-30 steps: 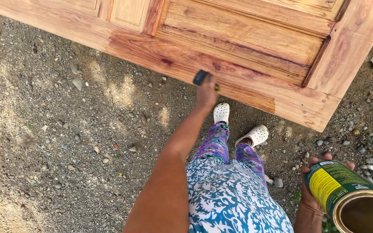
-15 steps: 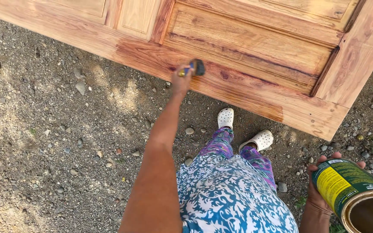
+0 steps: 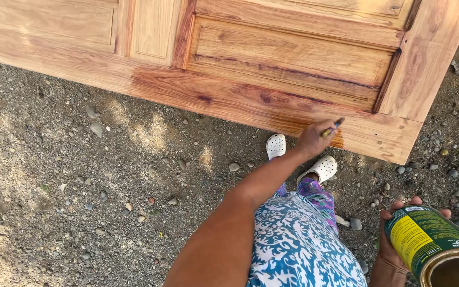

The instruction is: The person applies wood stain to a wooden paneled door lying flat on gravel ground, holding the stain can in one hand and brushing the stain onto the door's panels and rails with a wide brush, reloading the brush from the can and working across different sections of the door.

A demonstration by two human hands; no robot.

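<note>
A large panelled wooden door (image 3: 272, 58) lies flat on gravel, its near rail darker and glossy where it is coated. My left hand (image 3: 312, 139) reaches out over that rail's near edge and grips a small paintbrush (image 3: 331, 127), whose tip touches the wood by a dark orange patch. My right hand (image 3: 391, 250) holds an open green and yellow tin can (image 3: 426, 242) at the lower right, close to my body. My feet in white perforated clogs (image 3: 322, 169) stand just in front of the door's edge.
Gravel ground (image 3: 81, 186) with scattered stones spreads to the left and around the door. The door's right corner (image 3: 399, 154) ends near larger pebbles at the right.
My left hand with the brush has swept right along the door's near rail toward its right corner. The can stays in my right hand.
</note>
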